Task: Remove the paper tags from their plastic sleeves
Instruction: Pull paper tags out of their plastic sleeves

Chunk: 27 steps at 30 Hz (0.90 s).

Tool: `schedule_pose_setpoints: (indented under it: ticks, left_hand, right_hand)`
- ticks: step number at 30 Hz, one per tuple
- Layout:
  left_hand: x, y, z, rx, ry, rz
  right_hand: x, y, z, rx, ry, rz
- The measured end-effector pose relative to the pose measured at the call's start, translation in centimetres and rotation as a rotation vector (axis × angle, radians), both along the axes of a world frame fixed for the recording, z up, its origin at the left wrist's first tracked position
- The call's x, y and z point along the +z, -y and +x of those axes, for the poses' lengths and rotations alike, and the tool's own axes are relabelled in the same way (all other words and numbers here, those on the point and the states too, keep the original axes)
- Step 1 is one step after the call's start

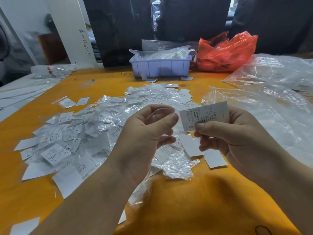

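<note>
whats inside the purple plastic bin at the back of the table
The purple bin holds clear plastic bags heaped above its rim, with white paper strips curling over the right edge. Its opaque walls hide anything lower down.

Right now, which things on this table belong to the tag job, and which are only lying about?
Belong to the job:
paper tag pinched by right hand
clear sleeve in left hand
pile of tags and sleeves

Lying about:
purple bin
red bag
large clear bags
rubber band

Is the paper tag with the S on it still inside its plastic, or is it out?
Out. The right hand pinches the bare paper tag, while the left hand holds a clear plastic sleeve apart from it.
</note>
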<state>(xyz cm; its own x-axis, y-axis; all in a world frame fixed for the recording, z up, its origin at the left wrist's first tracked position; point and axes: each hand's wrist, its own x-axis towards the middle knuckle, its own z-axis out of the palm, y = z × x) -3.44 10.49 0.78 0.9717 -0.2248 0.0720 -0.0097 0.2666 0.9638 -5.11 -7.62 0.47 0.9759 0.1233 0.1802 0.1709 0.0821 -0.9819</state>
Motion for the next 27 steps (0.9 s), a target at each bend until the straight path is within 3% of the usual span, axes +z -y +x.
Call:
schedule_pose_setpoints:
  ticks: [12,27]
  left_hand:
    - [0.06,0.01,-0.10,-0.011,-0.002,0.012]
    - [-0.27,0.11,-0.16,-0.078,0.086,0.206]
  right_hand:
    - [0.51,0.26,-0.19,0.006,0.011,-0.074]
    - [0.45,0.12,-0.26,-0.030,0.061,-0.095]
